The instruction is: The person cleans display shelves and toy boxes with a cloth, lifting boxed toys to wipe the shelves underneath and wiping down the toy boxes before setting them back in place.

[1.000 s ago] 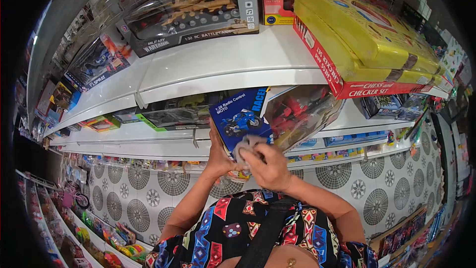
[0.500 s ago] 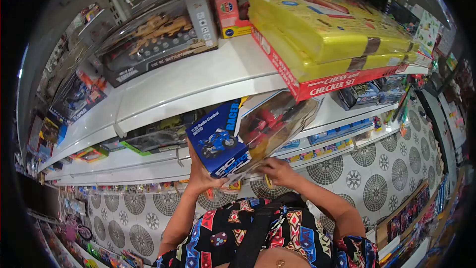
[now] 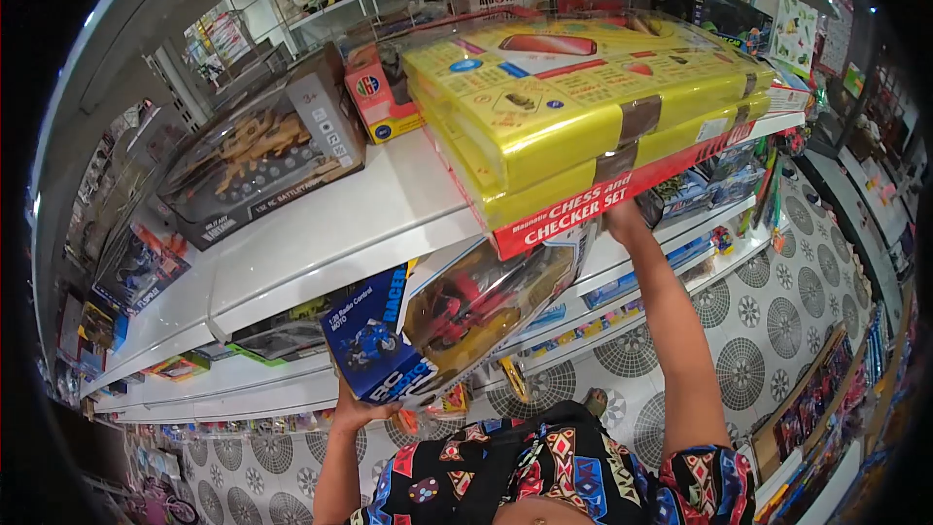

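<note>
My left hand (image 3: 358,410) is wrapped round the lower left end of a blue RC moto box (image 3: 372,338) with a clear window showing a red toy motorcycle. The box is tilted, partly under the upper shelf's edge. My right arm reaches up to the right end of the box, and my right hand (image 3: 625,220) is mostly hidden below the red chess and checker set box (image 3: 569,217). Its fingers and any cloth cannot be made out. Yellow game boxes (image 3: 544,87) lie on top of the chess set.
A battle tank box (image 3: 267,151) and a small red box (image 3: 381,97) stand on the white upper shelf (image 3: 292,267). Lower shelves hold more boxed toys. Patterned floor (image 3: 632,340) lies below, with another rack (image 3: 816,418) at the right.
My right hand has moved from the box's lower front to the right and up, under the chess set. The moto box has shifted left and down in view as the camera turned.
</note>
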Demonstrator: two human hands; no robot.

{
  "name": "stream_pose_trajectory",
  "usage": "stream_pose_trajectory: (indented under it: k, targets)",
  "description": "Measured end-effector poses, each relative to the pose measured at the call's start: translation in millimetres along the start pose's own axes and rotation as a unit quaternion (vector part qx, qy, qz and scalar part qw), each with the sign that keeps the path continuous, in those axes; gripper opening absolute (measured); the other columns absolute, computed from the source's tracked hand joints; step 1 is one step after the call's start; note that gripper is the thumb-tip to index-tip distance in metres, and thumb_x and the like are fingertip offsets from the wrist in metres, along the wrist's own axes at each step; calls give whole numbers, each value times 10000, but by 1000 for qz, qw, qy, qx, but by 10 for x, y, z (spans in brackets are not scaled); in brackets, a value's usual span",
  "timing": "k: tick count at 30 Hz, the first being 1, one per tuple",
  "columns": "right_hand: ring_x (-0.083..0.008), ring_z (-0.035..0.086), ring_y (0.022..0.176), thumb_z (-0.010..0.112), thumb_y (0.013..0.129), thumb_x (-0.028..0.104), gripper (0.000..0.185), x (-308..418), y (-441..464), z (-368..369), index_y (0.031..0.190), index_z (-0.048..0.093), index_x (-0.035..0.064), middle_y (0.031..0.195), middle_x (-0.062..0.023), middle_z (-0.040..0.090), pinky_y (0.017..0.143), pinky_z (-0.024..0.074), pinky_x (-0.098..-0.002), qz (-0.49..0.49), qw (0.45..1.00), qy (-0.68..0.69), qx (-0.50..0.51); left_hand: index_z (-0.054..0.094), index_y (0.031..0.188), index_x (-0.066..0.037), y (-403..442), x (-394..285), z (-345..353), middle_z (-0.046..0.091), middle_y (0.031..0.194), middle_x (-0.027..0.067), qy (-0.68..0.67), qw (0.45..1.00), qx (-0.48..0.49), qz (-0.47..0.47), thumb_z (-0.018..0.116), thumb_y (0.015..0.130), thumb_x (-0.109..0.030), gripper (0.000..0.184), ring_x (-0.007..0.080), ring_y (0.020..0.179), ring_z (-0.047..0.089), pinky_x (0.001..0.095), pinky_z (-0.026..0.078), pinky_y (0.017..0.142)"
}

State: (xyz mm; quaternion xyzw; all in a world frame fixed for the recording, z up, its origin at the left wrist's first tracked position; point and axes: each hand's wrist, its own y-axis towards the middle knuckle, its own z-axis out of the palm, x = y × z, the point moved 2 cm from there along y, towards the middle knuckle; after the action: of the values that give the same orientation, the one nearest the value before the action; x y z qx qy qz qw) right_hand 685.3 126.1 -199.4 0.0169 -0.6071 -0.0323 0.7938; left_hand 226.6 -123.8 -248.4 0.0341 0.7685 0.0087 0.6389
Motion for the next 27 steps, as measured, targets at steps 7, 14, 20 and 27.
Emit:
stream_pose_trajectory:
  k: [7,14,20,27]
  targets:
    - [-256,572,1044,472,939,353,400,-670,512,63,1233,477,83,1222,-130,547,906,484,-426,132,975,173,38,493,1194,-8,-34,-67,32,601,1083,71,-28,998,-17,-49,860,454,-177,844,180,979,589,330,483,875]
    - [-230,621,982,513,916,321,356,-1446,206,-339,1129,596,48,1057,-123,652,833,504,-369,178,980,35,84,515,1156,-6,-19,-107,92,614,1058,68,29,999,-20,-34,852,438,-205,818,168,949,595,320,484,859]
    - [-128,565,608,499,911,215,220,-1019,-303,-584,905,621,32,737,-20,613,545,430,-277,156,966,-153,136,267,1318,8,-29,60,97,514,1193,139,29,999,-22,-18,856,446,-249,1084,228,1080,531,348,422,954]
    - [-96,464,565,555,881,204,262,-596,-1180,245,696,568,18,620,-12,525,514,363,-269,95,965,-241,41,-66,1418,69,232,-241,564,206,1405,271,128,983,-81,104,870,410,-389,1450,381,1335,243,430,205,1123]
